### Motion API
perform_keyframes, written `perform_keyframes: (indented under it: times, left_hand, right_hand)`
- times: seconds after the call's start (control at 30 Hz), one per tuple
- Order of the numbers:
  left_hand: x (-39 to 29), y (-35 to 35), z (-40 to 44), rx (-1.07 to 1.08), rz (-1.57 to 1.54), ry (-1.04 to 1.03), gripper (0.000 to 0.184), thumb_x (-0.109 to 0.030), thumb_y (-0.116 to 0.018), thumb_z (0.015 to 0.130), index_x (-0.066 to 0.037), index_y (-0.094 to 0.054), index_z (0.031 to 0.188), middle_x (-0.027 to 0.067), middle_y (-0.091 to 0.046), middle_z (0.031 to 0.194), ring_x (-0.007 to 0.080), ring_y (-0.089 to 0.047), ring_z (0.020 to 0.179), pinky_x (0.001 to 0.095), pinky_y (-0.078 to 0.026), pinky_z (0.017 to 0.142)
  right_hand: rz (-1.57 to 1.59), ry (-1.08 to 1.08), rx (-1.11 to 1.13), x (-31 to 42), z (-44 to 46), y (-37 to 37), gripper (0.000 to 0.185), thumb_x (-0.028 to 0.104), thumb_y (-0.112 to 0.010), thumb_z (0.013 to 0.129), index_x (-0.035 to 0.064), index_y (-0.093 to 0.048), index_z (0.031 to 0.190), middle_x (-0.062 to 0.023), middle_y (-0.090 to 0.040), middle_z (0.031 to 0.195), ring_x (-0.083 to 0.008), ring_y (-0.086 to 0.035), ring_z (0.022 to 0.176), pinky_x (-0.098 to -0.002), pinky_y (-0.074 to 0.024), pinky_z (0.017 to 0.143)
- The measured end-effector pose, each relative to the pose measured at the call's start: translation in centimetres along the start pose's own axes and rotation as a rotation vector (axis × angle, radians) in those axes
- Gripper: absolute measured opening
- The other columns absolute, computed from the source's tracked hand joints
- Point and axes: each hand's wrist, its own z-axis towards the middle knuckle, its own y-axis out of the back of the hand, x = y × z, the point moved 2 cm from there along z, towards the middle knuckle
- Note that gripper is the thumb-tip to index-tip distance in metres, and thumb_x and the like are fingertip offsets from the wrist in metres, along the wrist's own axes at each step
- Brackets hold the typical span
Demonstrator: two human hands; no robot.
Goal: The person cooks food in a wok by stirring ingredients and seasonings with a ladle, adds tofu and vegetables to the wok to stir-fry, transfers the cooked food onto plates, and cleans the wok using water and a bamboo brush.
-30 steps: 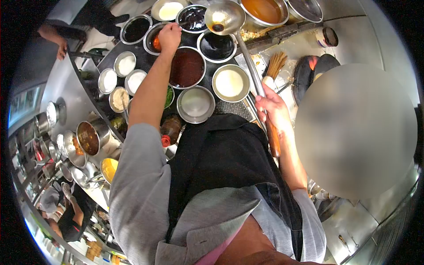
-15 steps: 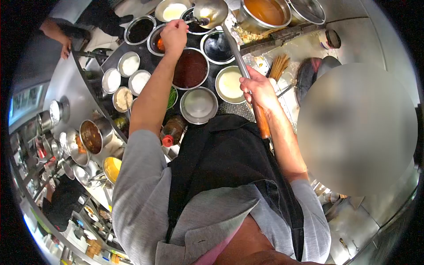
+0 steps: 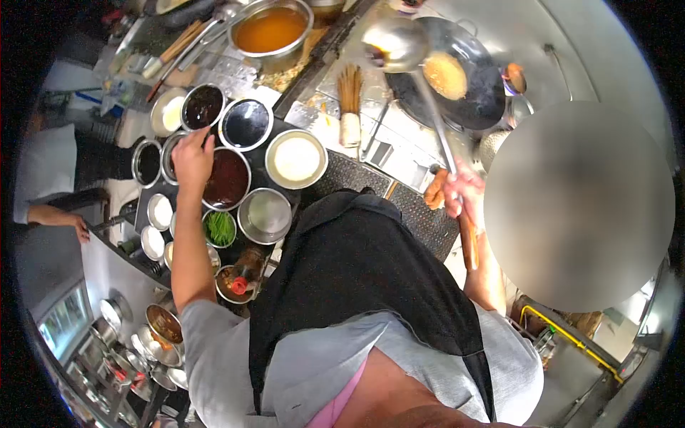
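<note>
A black apron [image 3: 364,278] is covering the person's front, with a grey shirt [image 3: 321,364] showing around it. Toward the upper right, a dark wok [image 3: 492,85] is holding a round patch of pale yellow food [image 3: 446,75]. A metal pot [image 3: 282,60] of orange-brown liquid is standing to the upper left. The ladle [image 3: 407,46] is slanting up from the person's right side, its blurred cup overlapping the wok's left edge and carrying something dark; whether the two are touching is not showing. A bristle brush [image 3: 349,107] is lying between pot and wok. Among the bowls, dark red sauce [image 3: 228,178] is filling one beside the creamy white liquid [image 3: 296,158] of another. The right hand [image 3: 464,191] is wrapping tightly around the ladle's handle, the wooden end jutting below. The left hand [image 3: 193,160] is hovering over a partly hidden bowl [image 3: 167,162], fingers bending together; this angle is not revealing whether they are pinching anything. Chopped greens [image 3: 220,228] are filling a smaller bowl near the forearm.
</note>
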Motion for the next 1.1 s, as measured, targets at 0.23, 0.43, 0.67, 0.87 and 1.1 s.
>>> perform_keyframes:
  times: [0.23,0.43,0.67,0.87,1.1]
  left_hand:
    - [-11.9,6.0,2.8,-0.062,-0.018,-0.134,0.02,-0.013,-0.07,0.087,-0.009,-0.072,0.106,0.0089,-0.072,0.106,0.0307,-0.067,0.098,0.0428,-0.049,0.088]
    - [-25.2,5.7,1.5,-0.003,-0.157,-0.193,0.017,-0.01,-0.071,0.085,-0.008,-0.073,0.102,0.0077,-0.072,0.108,0.0281,-0.064,0.102,0.0418,-0.044,0.095]
    - [-37.0,1.9,-2.9,-0.001,-0.399,-0.098,0.017,-0.009,-0.071,0.085,-0.009,-0.075,0.102,0.0074,-0.072,0.108,0.0278,-0.065,0.104,0.0413,-0.044,0.097]
    - [-42.2,1.1,-5.1,0.056,-0.644,-0.054,0.017,-0.006,-0.069,0.088,-0.007,-0.074,0.103,0.0096,-0.072,0.108,0.0282,-0.067,0.101,0.039,-0.049,0.092]
    - [-40.6,1.3,-7.2,0.75,-1.597,0.535,0.052,-0.018,-0.055,0.102,-0.008,-0.039,0.15,0.0071,-0.067,0.092,0.0155,-0.064,0.075,0.0305,-0.056,0.069]
  right_hand:
    - [-1.037,0.2,-0.444,0.8,16.0,16.7,0.055,0.022,-0.059,0.092,0.0017,-0.048,0.142,-0.0165,-0.07,0.084,-0.026,-0.068,0.06,-0.0381,-0.0543,0.058]
    - [-1.059,0.03,-0.339,0.1,17.6,18.7,0.052,0.023,-0.054,0.092,0.0073,-0.05,0.141,-0.031,-0.068,0.107,-0.0437,-0.067,0.105,-0.0514,-0.0517,0.091]
    - [-1.336,0.16,-0.533,-1.1,20.0,23.2,0.059,0.022,-0.055,0.088,0.0079,-0.047,0.145,-0.0323,-0.067,0.11,-0.0458,-0.066,0.106,-0.0523,-0.0507,0.094]
    - [-1.245,0.419,-0.383,-2.0,16.4,23.0,0.057,0.021,-0.056,0.091,0.006,-0.046,0.145,-0.0293,-0.069,0.104,-0.0421,-0.07,0.091,-0.0489,-0.0553,0.083]
    - [0.038,0.436,0.396,-4.1,6.6,-1.1,0.044,0.013,-0.057,0.099,-0.0016,-0.043,0.138,-0.0156,-0.065,0.126,-0.0227,-0.065,0.11,-0.0367,-0.05,0.096]
